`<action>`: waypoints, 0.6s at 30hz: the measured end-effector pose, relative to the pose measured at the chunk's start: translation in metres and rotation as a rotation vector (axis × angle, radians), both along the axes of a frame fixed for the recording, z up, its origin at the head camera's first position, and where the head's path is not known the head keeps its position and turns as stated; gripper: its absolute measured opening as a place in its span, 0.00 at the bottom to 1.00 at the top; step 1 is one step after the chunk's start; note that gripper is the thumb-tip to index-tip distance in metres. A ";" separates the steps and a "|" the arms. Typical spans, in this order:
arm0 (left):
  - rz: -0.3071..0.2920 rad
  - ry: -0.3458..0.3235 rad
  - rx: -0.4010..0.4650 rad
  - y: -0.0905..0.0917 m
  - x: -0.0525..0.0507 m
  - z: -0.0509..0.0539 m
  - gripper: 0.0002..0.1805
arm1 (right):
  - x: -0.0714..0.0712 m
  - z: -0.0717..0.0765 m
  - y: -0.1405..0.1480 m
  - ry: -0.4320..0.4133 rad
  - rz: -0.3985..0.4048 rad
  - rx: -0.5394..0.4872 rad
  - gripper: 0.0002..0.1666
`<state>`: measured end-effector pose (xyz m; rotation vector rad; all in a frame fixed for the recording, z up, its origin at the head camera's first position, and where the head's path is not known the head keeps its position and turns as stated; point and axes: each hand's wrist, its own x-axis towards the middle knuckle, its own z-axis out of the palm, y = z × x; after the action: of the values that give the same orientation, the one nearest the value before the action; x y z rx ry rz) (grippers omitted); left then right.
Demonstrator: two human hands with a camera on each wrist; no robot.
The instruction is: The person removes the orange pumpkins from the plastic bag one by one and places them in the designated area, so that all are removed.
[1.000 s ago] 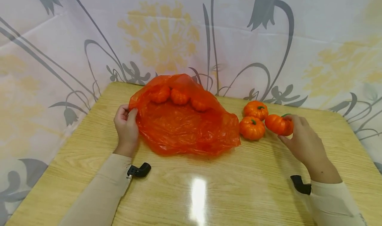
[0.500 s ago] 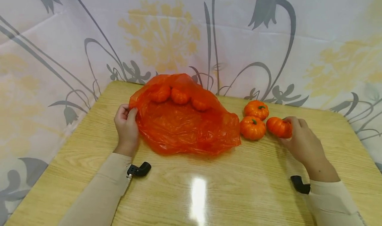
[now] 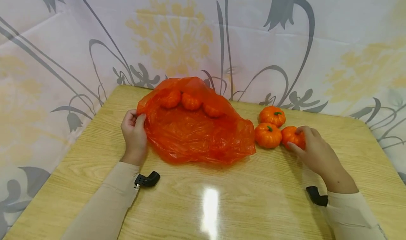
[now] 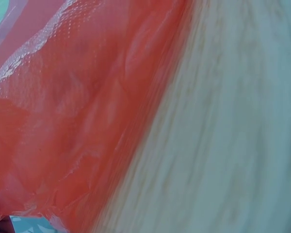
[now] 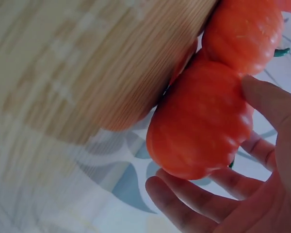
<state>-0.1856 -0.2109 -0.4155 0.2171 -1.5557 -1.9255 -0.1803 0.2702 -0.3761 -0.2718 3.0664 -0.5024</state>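
Note:
A thin orange plastic bag (image 3: 187, 134) lies spread on the table with its mouth toward me. My left hand (image 3: 134, 134) pinches its left edge between thumb and fingers; in the left wrist view the bag (image 4: 72, 116) fills the left side. Several small orange pumpkins sit inside at the back, one of them the middle pumpkin (image 3: 191, 102). To the right, my right hand (image 3: 320, 155) has its thumb and fingers around a small pumpkin (image 3: 291, 137), its stem mostly hidden. In the right wrist view that pumpkin (image 5: 199, 121) lies between thumb and fingers, against another pumpkin (image 5: 242, 36).
Two more pumpkins, a rear pumpkin (image 3: 269, 115) and a front pumpkin (image 3: 265, 136), stand between the bag and my right hand. The wooden table (image 3: 253, 197) ends at a floral curtain (image 3: 247, 49) behind. Black wrist cameras sit at both cuffs.
My right hand has lowered the pumpkin and brought it slightly left, beside the other two. Its thumb now shows across the pumpkin's front. The left hand and the bag have stayed put.

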 end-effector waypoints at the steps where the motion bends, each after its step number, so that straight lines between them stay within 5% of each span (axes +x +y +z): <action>1: 0.000 0.002 0.001 0.000 0.000 0.000 0.12 | 0.000 0.000 -0.001 0.010 0.002 -0.001 0.33; 18: -0.021 -0.008 0.003 0.003 0.000 0.002 0.11 | 0.002 0.000 -0.008 0.060 -0.022 -0.034 0.30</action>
<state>-0.1853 -0.2081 -0.4135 0.2103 -1.5660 -1.9451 -0.1788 0.2626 -0.3762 -0.2592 3.1243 -0.5587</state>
